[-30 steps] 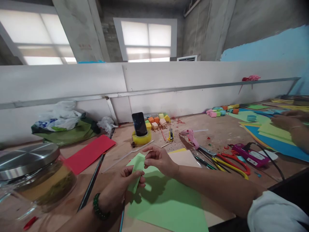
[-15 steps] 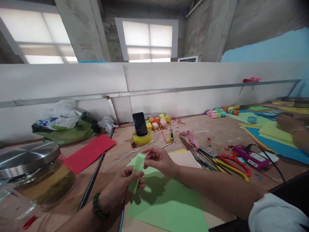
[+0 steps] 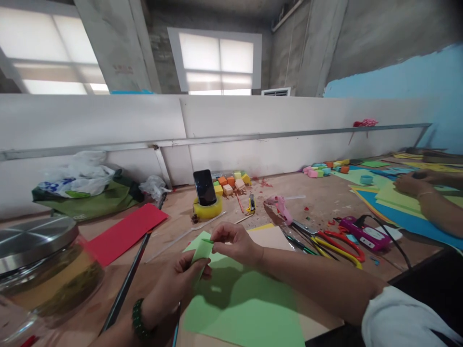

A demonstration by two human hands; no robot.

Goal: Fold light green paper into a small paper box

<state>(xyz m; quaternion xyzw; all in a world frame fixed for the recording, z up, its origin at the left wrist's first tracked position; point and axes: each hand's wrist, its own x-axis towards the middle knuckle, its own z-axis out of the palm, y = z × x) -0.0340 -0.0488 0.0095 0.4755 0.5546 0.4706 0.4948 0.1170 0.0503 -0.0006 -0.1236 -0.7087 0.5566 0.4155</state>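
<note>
A narrow folded strip of light green paper is pinched between the thumb and fingers of my left hand, which wears a green bead bracelet. At the strip's top end, the thumb and fingertips of my right hand grip a small folded flap of the same paper. Below both hands lies a large sheet of light green paper, resting on a pale peach sheet. The hands' shadow falls on the green sheet.
A glass jar with a metal lid stands at left beside red paper. Ahead are a phone on a tape roll, a yellow cutter and a pink glue gun. Scissors lie at right, near another person's hands.
The top end of the green strip is now folded over in my right fingertips, and the strip is tilted more. The whole view has shifted slightly.
</note>
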